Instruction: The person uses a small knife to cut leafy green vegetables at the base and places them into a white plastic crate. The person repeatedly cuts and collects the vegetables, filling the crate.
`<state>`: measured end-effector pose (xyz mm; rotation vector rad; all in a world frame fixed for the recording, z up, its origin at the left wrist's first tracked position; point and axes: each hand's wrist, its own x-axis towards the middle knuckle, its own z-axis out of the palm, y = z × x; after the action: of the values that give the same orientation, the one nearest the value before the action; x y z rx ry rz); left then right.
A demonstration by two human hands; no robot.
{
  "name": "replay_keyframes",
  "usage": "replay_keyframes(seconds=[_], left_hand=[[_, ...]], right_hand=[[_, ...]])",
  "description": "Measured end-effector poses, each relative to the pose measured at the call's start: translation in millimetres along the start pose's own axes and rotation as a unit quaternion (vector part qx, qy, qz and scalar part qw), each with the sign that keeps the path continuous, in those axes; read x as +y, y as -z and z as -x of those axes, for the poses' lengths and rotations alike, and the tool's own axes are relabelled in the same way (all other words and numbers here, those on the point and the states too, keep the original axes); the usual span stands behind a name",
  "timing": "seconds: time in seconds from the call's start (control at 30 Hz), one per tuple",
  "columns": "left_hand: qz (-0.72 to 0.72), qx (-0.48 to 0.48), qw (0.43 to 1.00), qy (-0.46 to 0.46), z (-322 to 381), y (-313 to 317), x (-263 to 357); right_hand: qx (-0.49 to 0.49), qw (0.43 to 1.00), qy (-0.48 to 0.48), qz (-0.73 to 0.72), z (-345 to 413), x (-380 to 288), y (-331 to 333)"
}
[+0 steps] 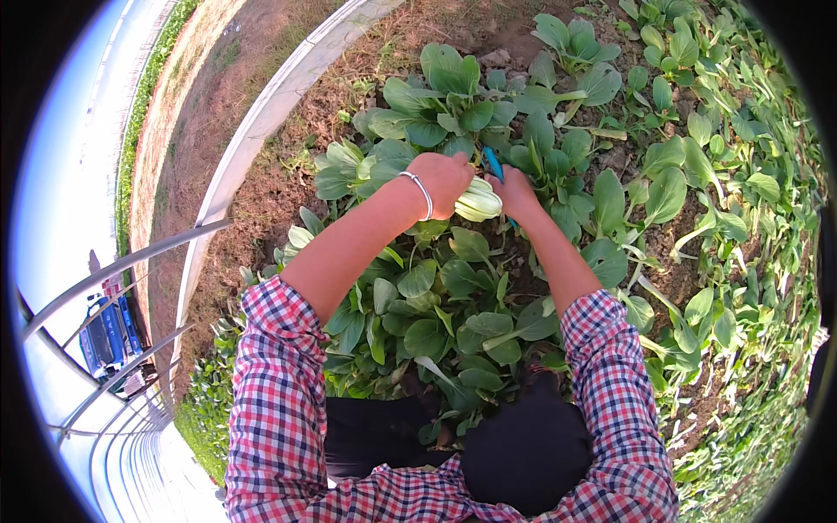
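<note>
My left hand [447,184], with a silver bangle at the wrist, grips a head of bok choy. Its pale, ribbed base [480,201] points towards my right hand, and the leaves spread out on the far side of my fist. In my right hand [514,192] is a blue tool [493,163], which shows above and below the fingers; its exact kind cannot be told. Both hands are close together over the bed. Just beyond them a leafy bok choy plant [451,108] stands in the soil, and more bok choy [425,281] grows below my forearms.
Cut or loose bok choy leaves [693,235] lie on the soil to the right. A white plastic strip [261,114] edges the bed on the left. Metal greenhouse hoops [124,261] curve beyond it, and a blue vehicle [111,333] stands outside.
</note>
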<state>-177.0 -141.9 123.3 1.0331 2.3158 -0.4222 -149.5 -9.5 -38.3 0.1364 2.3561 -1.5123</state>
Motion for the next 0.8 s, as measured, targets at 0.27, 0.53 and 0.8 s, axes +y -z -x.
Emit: replay_keyframes(seconds=[0.27,0.53,0.8], left_hand=[[-0.084,-0.096,0.991,0.037,-34.6,-9.8,-24.9],[-0.103,-0.066,0.982,0.142,-50.6,-15.2,-58.1],[-0.015,-0.045,0.984,0.171,-33.1,-48.5,-100.4]], right_hand=[[0.097,0.992,0.012,0.086,-47.1,15.2,-30.8],[-0.069,0.962,-0.177,-0.199,-51.8,-6.0,-20.9],[-0.111,0.958,-0.175,-0.198,-51.8,-17.5,-16.9]])
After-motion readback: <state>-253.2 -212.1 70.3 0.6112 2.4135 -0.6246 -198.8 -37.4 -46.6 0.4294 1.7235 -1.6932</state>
